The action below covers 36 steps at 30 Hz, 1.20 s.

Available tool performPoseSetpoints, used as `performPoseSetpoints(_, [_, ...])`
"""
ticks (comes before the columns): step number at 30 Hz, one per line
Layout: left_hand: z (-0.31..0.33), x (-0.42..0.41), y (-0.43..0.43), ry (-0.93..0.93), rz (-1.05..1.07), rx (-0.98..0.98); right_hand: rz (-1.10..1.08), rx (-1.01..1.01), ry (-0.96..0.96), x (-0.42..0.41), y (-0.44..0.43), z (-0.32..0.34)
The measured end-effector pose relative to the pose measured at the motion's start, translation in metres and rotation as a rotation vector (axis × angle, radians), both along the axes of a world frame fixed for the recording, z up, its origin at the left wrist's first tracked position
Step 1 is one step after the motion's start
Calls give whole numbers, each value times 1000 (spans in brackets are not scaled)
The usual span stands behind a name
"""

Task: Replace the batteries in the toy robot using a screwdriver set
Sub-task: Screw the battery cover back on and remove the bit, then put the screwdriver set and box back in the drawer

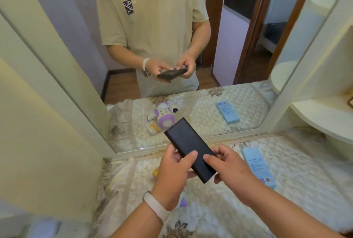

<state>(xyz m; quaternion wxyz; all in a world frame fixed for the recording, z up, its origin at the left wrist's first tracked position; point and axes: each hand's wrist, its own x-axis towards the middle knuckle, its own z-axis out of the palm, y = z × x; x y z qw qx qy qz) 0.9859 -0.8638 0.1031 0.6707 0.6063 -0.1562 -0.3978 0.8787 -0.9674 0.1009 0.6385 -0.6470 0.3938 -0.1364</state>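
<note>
Case [189, 148], matte black, flat, rectangular, gripped by left hand [172, 176] and right hand [227, 167], above quilted cream cloth [219, 209], white-and-purple plastic toy robot [155, 172] lying there, mostly hidden under the hands, pale blue flat box [257, 165] nearby

From my feed, a quilted cream cloth [286, 190] with brown floral patches covers the worktop and runs right up to a large mirror [229, 46] leaning back behind it. A tall cream panel [47, 123] fills the left side, touching the mirror's pale frame. On the right I see curved cream shelves [324, 115] stepping out over the cloth. In the mirror, a person stands in a beige T-shirt [152, 23] with a small dark logo [129, 6] on the chest. Behind them are pale purple walls, a strip of wooden floor [122, 85] and a brown door frame [252, 37] opening onto another room, too dim for me to read.
</note>
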Motion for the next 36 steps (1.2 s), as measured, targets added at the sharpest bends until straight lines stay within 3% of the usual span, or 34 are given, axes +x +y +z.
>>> performPoseSetpoints(13, [-43,-56,-92,107,18,139,-79,74,158,-77,-76,-59])
performPoseSetpoints(17, [-53,-68,-119,136,48,201,-131,16,325,-115,-122,-105])
performPoseSetpoints(25, [-66,-92,-146,127,147,278,-5,-234,657,-149,-171,-202])
performPoseSetpoints(33, [-70,-109,-146,118,275,355,215,-389,707,-138,-182,-216])
performPoseSetpoints(36, [-72,-116,-147,132,332,354,251,-347,650,-139,-186,-219])
